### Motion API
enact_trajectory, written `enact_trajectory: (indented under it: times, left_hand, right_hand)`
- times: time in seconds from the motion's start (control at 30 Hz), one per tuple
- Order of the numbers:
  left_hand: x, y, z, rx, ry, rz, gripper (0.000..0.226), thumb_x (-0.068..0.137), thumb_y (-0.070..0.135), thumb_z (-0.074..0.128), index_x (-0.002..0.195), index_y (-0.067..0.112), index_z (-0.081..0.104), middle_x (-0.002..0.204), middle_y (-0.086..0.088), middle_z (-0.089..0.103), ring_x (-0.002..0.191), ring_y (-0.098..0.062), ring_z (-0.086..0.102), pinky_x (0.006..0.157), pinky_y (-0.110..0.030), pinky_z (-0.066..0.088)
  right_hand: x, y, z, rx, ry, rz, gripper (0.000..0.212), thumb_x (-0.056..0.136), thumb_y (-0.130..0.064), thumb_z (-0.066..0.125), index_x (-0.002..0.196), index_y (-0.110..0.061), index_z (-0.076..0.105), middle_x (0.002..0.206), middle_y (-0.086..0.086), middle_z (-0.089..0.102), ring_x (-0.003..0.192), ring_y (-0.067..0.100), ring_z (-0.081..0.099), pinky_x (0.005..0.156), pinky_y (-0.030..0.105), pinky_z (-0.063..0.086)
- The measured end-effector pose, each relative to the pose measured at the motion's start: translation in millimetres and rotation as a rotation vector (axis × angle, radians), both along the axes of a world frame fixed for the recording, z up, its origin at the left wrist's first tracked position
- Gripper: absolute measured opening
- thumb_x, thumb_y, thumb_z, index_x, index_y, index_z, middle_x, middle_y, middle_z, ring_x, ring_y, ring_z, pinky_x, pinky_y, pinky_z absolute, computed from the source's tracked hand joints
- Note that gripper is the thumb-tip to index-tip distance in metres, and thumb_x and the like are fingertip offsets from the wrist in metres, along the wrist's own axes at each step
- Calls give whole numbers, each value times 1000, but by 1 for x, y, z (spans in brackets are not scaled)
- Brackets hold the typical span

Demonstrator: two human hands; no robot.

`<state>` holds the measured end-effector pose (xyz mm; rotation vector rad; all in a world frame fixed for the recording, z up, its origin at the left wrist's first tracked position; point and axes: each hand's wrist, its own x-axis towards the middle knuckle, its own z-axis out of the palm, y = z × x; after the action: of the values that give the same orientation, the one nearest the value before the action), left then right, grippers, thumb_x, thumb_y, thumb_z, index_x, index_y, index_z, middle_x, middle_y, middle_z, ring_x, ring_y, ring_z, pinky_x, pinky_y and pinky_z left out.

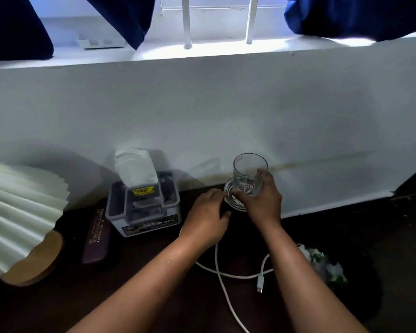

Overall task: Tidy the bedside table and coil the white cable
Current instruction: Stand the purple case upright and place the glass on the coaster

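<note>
My right hand [264,200] grips a clear drinking glass [249,173] held over a round glass coaster [234,203] at the back of the dark bedside table [154,272]. My left hand [208,218] rests palm down beside the coaster, fingertips touching its left rim. A white cable [222,275] lies loose and uncoiled on the table under my forearms, its plug [259,283] near my right forearm. Part of the cable is hidden beneath my left hand.
A grey tissue box [142,207] with a tissue sticking up stands left of my hands. A maroon spectacle case [97,234] lies beside it. A pleated lamp shade [17,207] on a wooden base [31,263] fills the left edge. Crumpled paper [324,265] lies right. A white wall rises behind.
</note>
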<state>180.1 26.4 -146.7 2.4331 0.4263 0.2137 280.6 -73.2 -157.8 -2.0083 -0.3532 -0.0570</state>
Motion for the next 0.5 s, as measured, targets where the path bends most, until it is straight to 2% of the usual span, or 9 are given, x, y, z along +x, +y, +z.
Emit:
enact_trajectory:
  times: [0.2, 0.33, 0.43, 0.5]
  left_hand:
    - [11, 4, -7, 43, 107, -46, 56, 86, 25, 57, 138, 17, 38, 146, -5, 38, 136, -23, 32, 112, -31, 26]
    - [19, 6, -9, 47, 187, -65, 61, 88, 29, 55, 143, 21, 30, 154, -6, 26, 142, -25, 23, 116, -37, 24]
    - [24, 8, -11, 111, 239, -93, 61, 90, 33, 54, 144, 25, 28, 157, -4, 21, 143, -23, 20, 115, -42, 24]
    - [25, 8, -13, 179, 274, -105, 61, 91, 35, 52, 145, 27, 25, 158, 0, 19, 145, -20, 16, 115, -47, 22]
  right_hand:
    - [4, -4, -3, -17, 33, 26, 75, 61, -20, 84, 127, -14, 48, 123, 7, 62, 111, 24, 59, 79, 13, 33]
    - [6, -6, -4, -17, 23, 73, 72, 62, -20, 83, 125, -14, 49, 124, 6, 60, 114, 23, 56, 83, 13, 33]
    - [1, -10, -14, -139, -12, 38, 77, 66, -26, 80, 132, -12, 43, 133, 12, 45, 125, 28, 39, 100, 27, 28]
    - [-6, -14, -22, -181, 5, -20, 77, 69, -28, 77, 135, -13, 40, 135, 13, 39, 124, 30, 36, 104, 34, 28]
